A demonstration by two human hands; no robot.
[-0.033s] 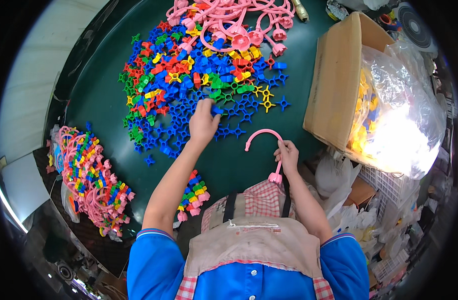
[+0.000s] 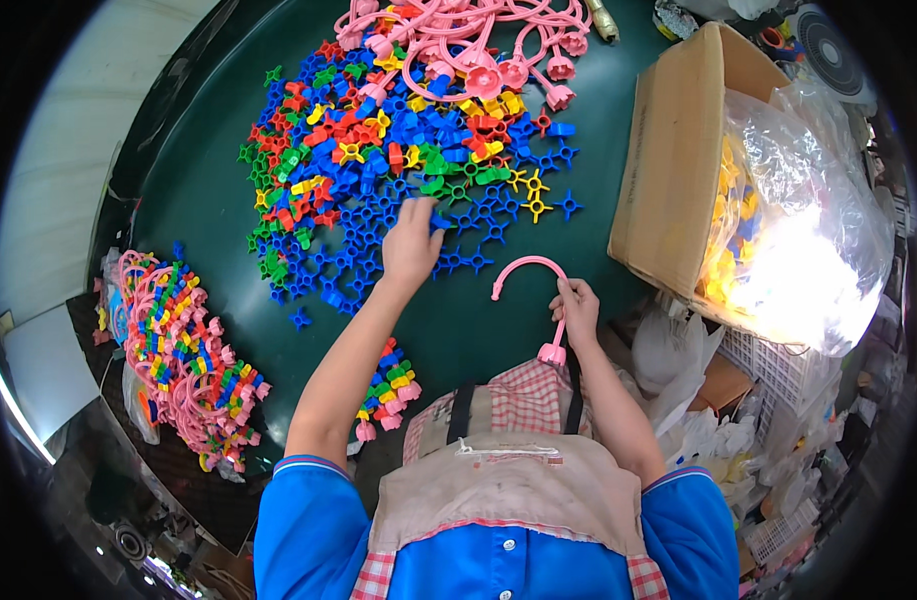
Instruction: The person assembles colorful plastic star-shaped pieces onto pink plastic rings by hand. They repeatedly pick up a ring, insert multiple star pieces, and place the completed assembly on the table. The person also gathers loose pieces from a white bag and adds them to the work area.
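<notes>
Over the near part of a loose heap of colourful plastic pieces (image 2: 363, 130), my left hand (image 2: 410, 243) has its fingers curled down, with a blue plastic piece (image 2: 438, 222) between thumb and fingers. Blue star-shaped pieces with ring centres (image 2: 363, 240) surround it. My right hand (image 2: 578, 310) grips a pink plastic cord (image 2: 534, 261) near its lower part. The cord's free end arcs to the left, and a pink flower-shaped cup (image 2: 552, 354) hangs at its bottom, by my apron. No other pieces show on this cord.
More pink cords with flower cups (image 2: 483, 80) lie on the heap's far side. Strung bundles of pink cords and coloured pieces (image 2: 183, 360) hang at left; a smaller bunch (image 2: 393, 385) is by my left forearm. A cardboard box (image 2: 668, 170) with plastic-bagged pieces stands at right, beyond the dark green table (image 2: 203, 190).
My left hand has shifted very slightly to the right over the blue pieces. The right hand still holds the pink cord.
</notes>
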